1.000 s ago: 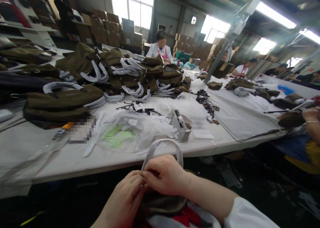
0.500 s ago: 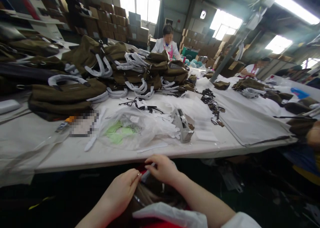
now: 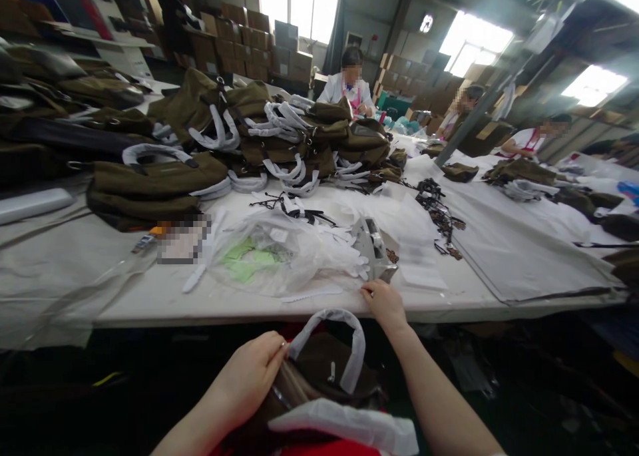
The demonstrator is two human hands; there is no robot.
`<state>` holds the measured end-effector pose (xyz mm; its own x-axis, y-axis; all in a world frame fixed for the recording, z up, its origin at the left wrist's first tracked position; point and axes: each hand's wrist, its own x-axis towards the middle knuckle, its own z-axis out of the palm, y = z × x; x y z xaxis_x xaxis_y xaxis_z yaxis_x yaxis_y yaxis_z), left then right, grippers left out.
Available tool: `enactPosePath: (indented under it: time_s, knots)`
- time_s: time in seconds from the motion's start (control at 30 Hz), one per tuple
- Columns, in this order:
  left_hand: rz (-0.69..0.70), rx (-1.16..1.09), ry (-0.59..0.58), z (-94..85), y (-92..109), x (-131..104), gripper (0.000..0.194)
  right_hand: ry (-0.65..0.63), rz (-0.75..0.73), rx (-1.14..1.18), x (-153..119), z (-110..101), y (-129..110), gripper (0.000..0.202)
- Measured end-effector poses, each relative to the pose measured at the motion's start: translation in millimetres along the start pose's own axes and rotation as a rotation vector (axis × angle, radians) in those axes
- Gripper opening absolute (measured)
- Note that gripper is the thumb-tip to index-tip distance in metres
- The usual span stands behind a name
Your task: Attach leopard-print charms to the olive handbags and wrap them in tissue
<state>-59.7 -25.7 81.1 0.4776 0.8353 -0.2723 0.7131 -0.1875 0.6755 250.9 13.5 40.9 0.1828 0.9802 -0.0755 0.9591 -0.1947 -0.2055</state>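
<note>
A dark olive handbag [image 3: 319, 366] rests at my lap, below the table edge. One of its handles [image 3: 355, 339], wrapped in white padding, arches upward. A second wrapped handle [image 3: 344, 423] lies across the near side. My left hand [image 3: 257, 369] is closed on the bag's left upper edge, beside the base of the upright handle. Out at the table's front edge, my right hand [image 3: 384, 303] has its fingertips pinched together, just below a grey tape-dispenser-like device [image 3: 375, 249]. Whatever is between those fingertips is too small to make out.
Olive handbags [image 3: 154, 186] with wrapped handles are piled across the back left of the table [image 3: 164, 303]. A clear plastic bag [image 3: 279, 263] with green pieces lies in front. Black straps with chains [image 3: 439, 210] lie to the right. Co-workers [image 3: 349, 86] sit beyond the pile.
My right hand has left the handbag's handle and moved forward and right to the table edge by the grey device. The handle now stands uncovered. My left hand keeps its hold; the view has shifted slightly.
</note>
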Motion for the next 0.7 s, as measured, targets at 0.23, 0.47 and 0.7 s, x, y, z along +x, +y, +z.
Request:
enactPosePath:
  time_s: [0.23, 0.47, 0.7]
  knots:
    - [0.023, 0.009, 0.001, 1.3, -2, 0, 0.034, -0.04, 0.021, -0.014, 2, -10, 1, 0.02]
    - [0.054, 0.019, 0.018, -2.4, -1, -5, 0.033, -0.01, 0.134, -0.142, -17, -63, 23, 0.021]
    - [0.087, 0.04, 0.089, -3.6, 0, -10, 0.033, 0.47, 0.038, 0.059, -70, -117, 11, 0.03]
